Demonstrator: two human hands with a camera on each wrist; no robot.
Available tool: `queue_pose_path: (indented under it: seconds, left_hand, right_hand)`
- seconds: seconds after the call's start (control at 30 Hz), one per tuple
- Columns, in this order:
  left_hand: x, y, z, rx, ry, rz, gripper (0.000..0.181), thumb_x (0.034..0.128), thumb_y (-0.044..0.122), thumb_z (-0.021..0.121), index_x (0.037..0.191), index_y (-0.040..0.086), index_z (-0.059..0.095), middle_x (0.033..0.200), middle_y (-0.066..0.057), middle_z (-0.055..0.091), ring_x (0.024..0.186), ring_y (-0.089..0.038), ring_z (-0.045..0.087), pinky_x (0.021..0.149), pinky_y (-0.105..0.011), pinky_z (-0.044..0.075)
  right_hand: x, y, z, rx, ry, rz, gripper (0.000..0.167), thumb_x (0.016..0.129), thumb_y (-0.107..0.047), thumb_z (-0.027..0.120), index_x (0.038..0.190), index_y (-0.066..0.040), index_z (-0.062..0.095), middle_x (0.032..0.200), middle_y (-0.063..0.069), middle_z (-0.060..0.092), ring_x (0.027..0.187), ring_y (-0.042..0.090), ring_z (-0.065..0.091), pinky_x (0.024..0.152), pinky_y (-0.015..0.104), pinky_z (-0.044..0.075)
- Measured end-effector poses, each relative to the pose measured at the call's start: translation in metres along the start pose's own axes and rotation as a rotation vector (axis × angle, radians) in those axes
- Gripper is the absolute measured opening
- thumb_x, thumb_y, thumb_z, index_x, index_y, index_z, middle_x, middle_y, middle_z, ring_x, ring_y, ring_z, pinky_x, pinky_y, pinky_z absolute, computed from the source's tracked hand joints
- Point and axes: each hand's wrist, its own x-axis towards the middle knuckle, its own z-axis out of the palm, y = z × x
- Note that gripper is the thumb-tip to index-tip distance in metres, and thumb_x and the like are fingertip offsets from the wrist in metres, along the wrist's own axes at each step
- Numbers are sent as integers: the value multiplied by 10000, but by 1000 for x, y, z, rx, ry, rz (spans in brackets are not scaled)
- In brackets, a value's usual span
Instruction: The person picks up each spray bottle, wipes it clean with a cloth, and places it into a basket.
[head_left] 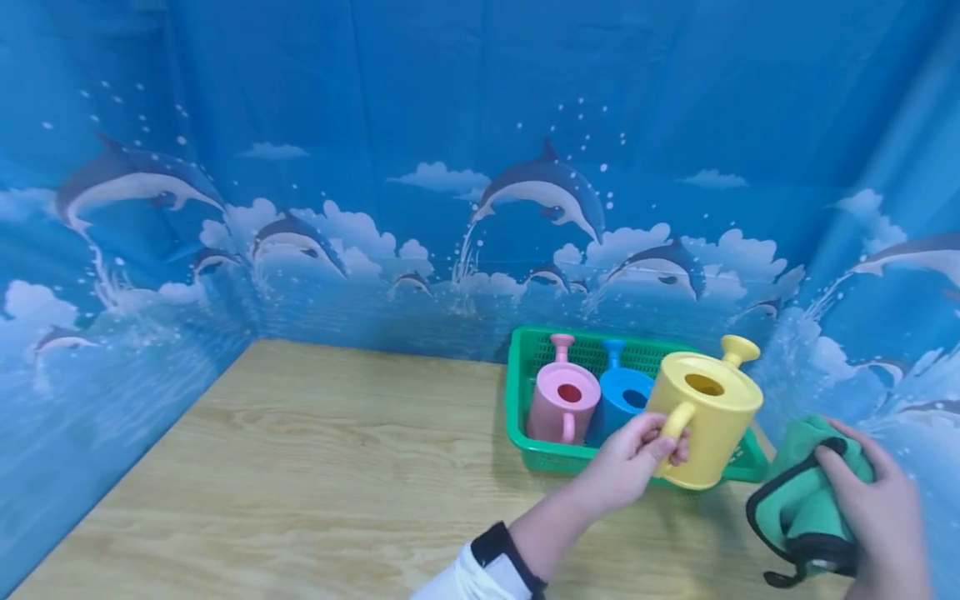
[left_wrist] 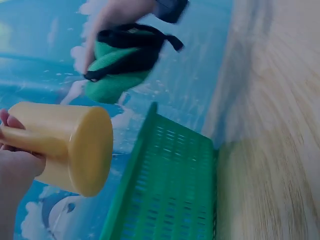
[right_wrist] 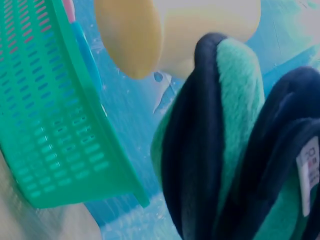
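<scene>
My left hand (head_left: pixel 626 458) grips the handle of a yellow watering can (head_left: pixel 708 425), held tilted above the right part of a green basket (head_left: pixel 517 408). In the left wrist view the yellow can's flat base shows, raised off the basket. On the right, my right hand (head_left: pixel 881 500) holds a folded green cloth (head_left: pixel 806 483) with black edging, thumb across its top. Cloth and can are apart in the head view. Inside the basket stand a pink watering can (head_left: pixel 566 404) and, beside it, a blue watering can (head_left: pixel 618 400), partly hidden by the yellow one.
The basket stands on a wood-grain table (head_left: pixel 337 467), near its back edge. Behind and at both sides hangs a blue curtain (head_left: pixel 420 100) printed with dolphins. A small white label (right_wrist: pixel 309 172) shows on the cloth in the right wrist view.
</scene>
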Motion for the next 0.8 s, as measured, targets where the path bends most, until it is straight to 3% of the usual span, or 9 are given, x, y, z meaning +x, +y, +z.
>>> queue_pose_path:
  seconds: [0.1, 0.2, 0.27, 0.4, 0.6, 0.8]
  left_hand:
    - [10, -8, 9, 76, -51, -39, 224, 1017, 111, 457, 1196, -11, 514, 1024, -131, 642, 864, 41, 574, 830, -143, 499]
    - [21, -17, 17, 129, -79, -86, 214, 1012, 135, 478, 1205, 49, 509, 1023, -53, 664, 878, 42, 595, 829, -144, 501]
    - [29, -22, 21, 139, -90, -121, 209, 1011, 153, 484, 1204, 77, 514, 1012, -5, 671, 887, 43, 605, 831, -142, 498]
    - [43, -31, 31, 170, -107, -156, 202, 1007, 183, 499, 1193, 112, 532, 1010, 44, 690, 935, 51, 615, 839, -141, 491]
    - [62, -39, 42, 184, -122, -160, 184, 999, 164, 515, 1173, 110, 544, 1038, 36, 704, 1001, 49, 615, 848, -134, 485]
    - [75, -48, 49, 231, -74, -191, 167, 988, 162, 537, 1151, 128, 554, 1034, 66, 705, 1021, 46, 606, 813, -143, 487]
  right_hand:
    - [1, 1, -1, -43, 37, 27, 579, 973, -453, 426, 1513, -369, 233, 1202, 71, 462, 674, 89, 488, 570, 334, 459]
    - [1, 4, -2, -112, 73, 9, 600, 982, -384, 400, 1538, -250, 218, 1378, 254, 370, 730, 222, 486, 587, 386, 432]
    - [0, 7, -4, -150, 87, 2, 610, 985, -338, 385, 1543, -170, 200, 1443, 293, 317, 800, 335, 485, 624, 445, 425]
    - [-3, 11, -9, -208, 87, 23, 626, 988, -313, 365, 1543, -104, 162, 1526, 314, 198, 960, 473, 437, 710, 523, 419]
    - [-2, 9, -11, -250, 82, 22, 640, 989, -344, 372, 1542, -104, 157, 1529, 313, 193, 975, 479, 444, 691, 512, 432]
    - [0, 6, -8, -257, 85, -21, 625, 994, -329, 381, 1536, -95, 176, 1513, 329, 213, 1031, 506, 429, 699, 531, 438]
